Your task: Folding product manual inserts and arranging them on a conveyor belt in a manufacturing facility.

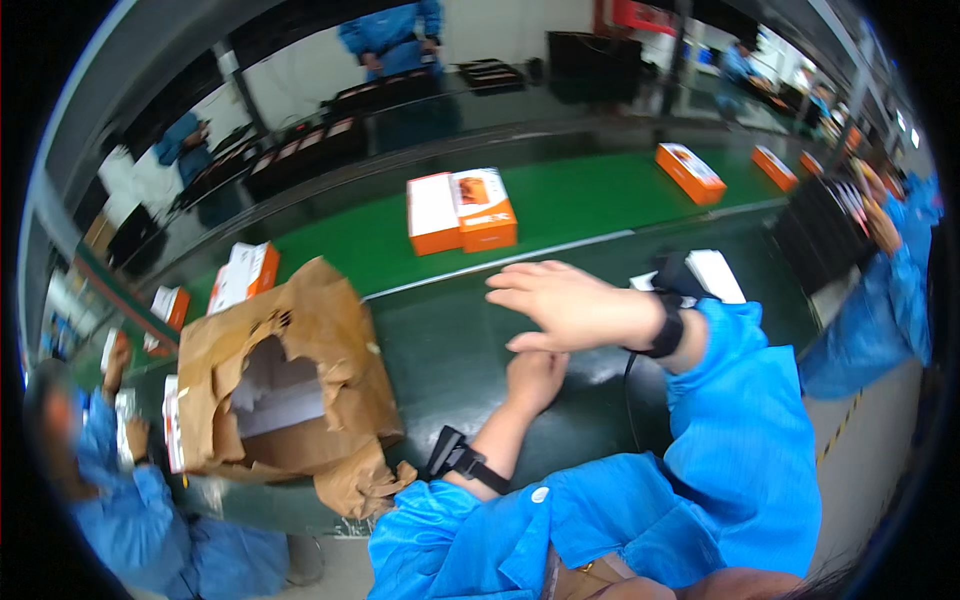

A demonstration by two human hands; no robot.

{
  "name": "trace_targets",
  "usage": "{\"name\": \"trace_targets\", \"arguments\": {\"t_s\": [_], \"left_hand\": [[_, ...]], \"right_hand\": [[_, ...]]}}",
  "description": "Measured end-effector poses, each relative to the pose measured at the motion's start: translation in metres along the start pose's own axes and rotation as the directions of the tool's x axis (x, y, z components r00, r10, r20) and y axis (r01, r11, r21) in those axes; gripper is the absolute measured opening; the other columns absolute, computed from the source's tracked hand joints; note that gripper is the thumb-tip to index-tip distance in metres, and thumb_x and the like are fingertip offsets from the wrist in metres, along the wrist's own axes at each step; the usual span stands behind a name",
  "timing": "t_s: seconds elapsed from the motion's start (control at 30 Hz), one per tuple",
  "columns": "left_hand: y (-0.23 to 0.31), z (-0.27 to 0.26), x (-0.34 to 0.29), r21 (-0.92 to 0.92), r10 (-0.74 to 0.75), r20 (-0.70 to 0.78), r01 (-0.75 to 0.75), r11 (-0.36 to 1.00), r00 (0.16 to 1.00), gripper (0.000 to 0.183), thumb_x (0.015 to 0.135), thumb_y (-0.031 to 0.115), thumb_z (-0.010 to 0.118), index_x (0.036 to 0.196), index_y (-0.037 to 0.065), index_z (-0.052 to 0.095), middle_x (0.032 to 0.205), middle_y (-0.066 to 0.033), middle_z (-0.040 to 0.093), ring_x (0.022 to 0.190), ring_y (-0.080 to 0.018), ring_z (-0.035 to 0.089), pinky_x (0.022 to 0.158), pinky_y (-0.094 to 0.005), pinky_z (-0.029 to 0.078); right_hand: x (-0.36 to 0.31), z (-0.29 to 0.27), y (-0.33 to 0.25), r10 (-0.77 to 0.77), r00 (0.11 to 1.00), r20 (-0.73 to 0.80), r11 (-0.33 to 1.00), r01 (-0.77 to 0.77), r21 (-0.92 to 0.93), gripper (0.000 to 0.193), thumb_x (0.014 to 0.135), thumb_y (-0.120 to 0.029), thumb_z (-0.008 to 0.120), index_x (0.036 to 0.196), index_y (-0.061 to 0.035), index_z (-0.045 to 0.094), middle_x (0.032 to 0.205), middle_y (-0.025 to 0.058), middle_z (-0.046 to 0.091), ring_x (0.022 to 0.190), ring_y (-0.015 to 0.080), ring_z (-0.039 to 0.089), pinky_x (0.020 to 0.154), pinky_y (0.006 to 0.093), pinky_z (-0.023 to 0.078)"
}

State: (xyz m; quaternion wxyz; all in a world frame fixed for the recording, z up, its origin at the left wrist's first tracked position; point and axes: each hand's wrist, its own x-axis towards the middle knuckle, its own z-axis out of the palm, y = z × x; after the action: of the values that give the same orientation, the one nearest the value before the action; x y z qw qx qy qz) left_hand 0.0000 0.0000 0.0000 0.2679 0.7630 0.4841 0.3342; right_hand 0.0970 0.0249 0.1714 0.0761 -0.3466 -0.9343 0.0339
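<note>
My left hand (537, 380) rests low over the dark green tabletop (450, 335), its fingers curled in and partly covered by my other hand; nothing shows in it. Above it, my right hand (575, 305) reaches leftward with fingers stretched out flat, holding nothing. Both wrists wear black straps with small devices. To the left of my hands stands a torn brown paper package (350, 380), with white sheets or boxes (280, 395) visible through its ragged hole. Beyond my hands, two orange-and-white boxes (487, 210) sit side by side on the green conveyor belt (570, 190).
More orange-and-white boxes (690, 175) are spread along the belt. White items (715, 275) lie behind my right wrist. Co-workers in blue sit at the left (130, 510) and right (870, 310); the right one's hands are at a black stack of trays (820, 235).
</note>
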Motion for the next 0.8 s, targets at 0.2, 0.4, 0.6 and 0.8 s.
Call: {"name": "trace_targets", "arguments": {"t_s": [0.2, 0.4, 0.6, 0.8], "left_hand": [[0.008, 0.010, -0.003, -0.068, 0.001, -0.050, -0.005, 0.998, 0.999, 0.017, 0.080, 0.015, 0.059, 0.093, 0.005, 0.060, 0.078, -0.0105, 0.063, 0.072, -0.0224, 0.061, 0.067, -0.0314, 0.048], [0.029, 0.022, 0.004, -0.186, 0.188, -0.155, -0.216, 0.958, 0.970, 0.018, 0.082, 0.006, 0.056, 0.099, 0.000, 0.059, 0.085, -0.0100, 0.063, 0.082, -0.0188, 0.062, 0.073, -0.0283, 0.048], [0.064, 0.076, 0.041, -0.053, 0.284, 0.136, -0.279, 0.959, 0.949, 0.062, 0.083, 0.025, 0.056, 0.130, -0.004, 0.029, 0.132, -0.0240, 0.033, 0.124, -0.0353, 0.032, 0.102, -0.0393, 0.027], [0.085, 0.124, 0.072, 0.290, 0.206, 0.241, -0.273, 0.917, 0.949, 0.071, 0.084, 0.040, 0.051, 0.132, -0.004, 0.024, 0.139, -0.0246, 0.019, 0.131, -0.0367, 0.016, 0.102, -0.0530, 0.018]], "right_hand": [[-0.197, -0.073, 0.081, 0.517, 0.715, -0.470, 0.834, -0.545, 0.088, 0.063, 0.070, -0.029, 0.070, 0.120, -0.0001, 0.046, 0.120, 0.0202, 0.049, 0.113, 0.0349, 0.046, 0.094, 0.0362, 0.038], [-0.324, 0.036, 0.207, 0.996, 0.084, 0.025, 0.044, -0.722, 0.691, 0.078, 0.079, -0.045, 0.061, 0.129, 0.0080, 0.033, 0.132, 0.0229, 0.038, 0.122, 0.0307, 0.037, 0.100, 0.0359, 0.031], [-0.279, 0.088, 0.221, 0.933, 0.310, 0.184, 0.000, -0.511, 0.859, 0.082, 0.076, -0.049, 0.061, 0.124, 0.0124, 0.037, 0.121, 0.0242, 0.048, 0.109, 0.0275, 0.050, 0.091, 0.0302, 0.040], [-0.265, 0.101, 0.243, 0.906, 0.306, 0.293, -0.084, -0.548, 0.832, 0.072, 0.077, -0.045, 0.062, 0.116, 0.0143, 0.045, 0.110, 0.0233, 0.055, 0.101, 0.0258, 0.054, 0.086, 0.0309, 0.042]]}}
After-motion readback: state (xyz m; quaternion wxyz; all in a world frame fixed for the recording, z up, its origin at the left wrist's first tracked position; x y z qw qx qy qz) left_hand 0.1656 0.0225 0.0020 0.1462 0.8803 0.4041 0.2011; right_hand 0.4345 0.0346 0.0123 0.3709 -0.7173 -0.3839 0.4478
